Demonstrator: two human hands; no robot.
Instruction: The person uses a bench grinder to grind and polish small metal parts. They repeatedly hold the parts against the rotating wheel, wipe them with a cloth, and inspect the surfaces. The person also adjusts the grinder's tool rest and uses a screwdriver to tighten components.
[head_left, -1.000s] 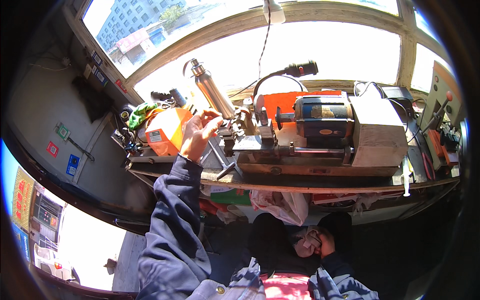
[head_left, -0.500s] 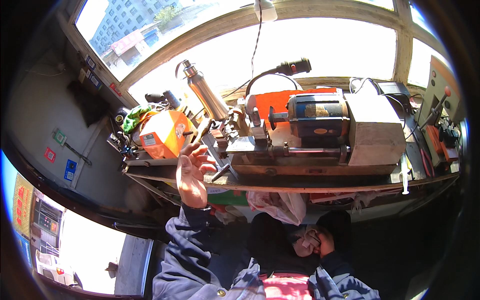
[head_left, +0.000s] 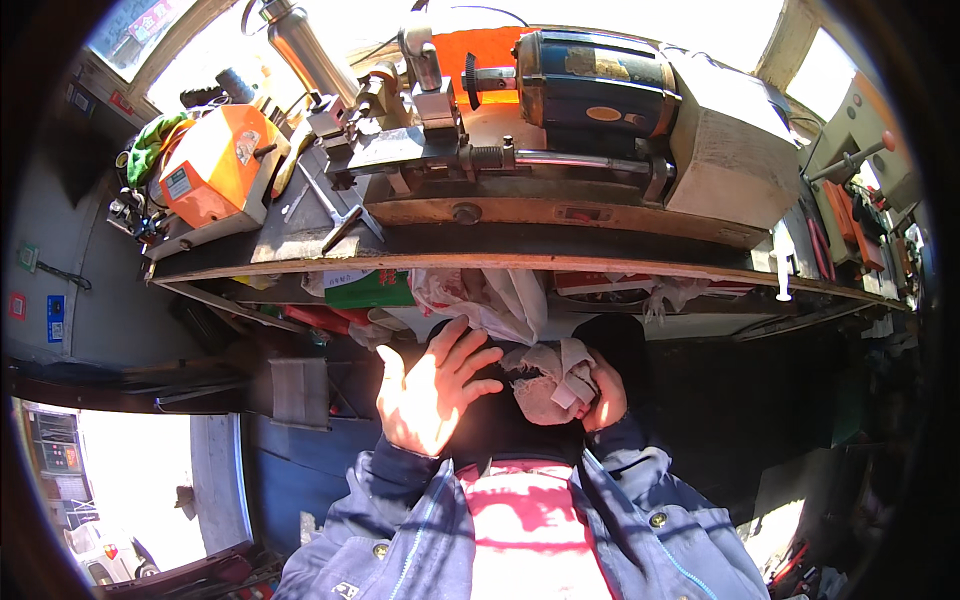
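My left hand (head_left: 430, 392) is raised palm up above my lap, its fingers spread and nothing in them. Beside it on the right, my right hand (head_left: 605, 395) grips a crumpled greyish-beige rag (head_left: 545, 390). The rag hangs toward the left hand, with a small gap between them. Part of the right hand's fingers is hidden behind the cloth. Beyond both hands, on the workbench (head_left: 480, 250), stands a key-cutting machine with a blue motor (head_left: 600, 85). A T-handled tool (head_left: 345, 222) lies near the bench's front edge.
An orange machine (head_left: 215, 170) sits at the bench's left end, with a steel bottle (head_left: 308, 50) behind it. White plastic bags (head_left: 510, 300) hang below the bench edge. At the right stand a grey lever machine (head_left: 850, 135) and red-handled pliers (head_left: 820, 245).
My left hand has drawn back from the bench edge toward my lap and opened. The right hand has lifted the rag into clearer view. My view has tilted downward.
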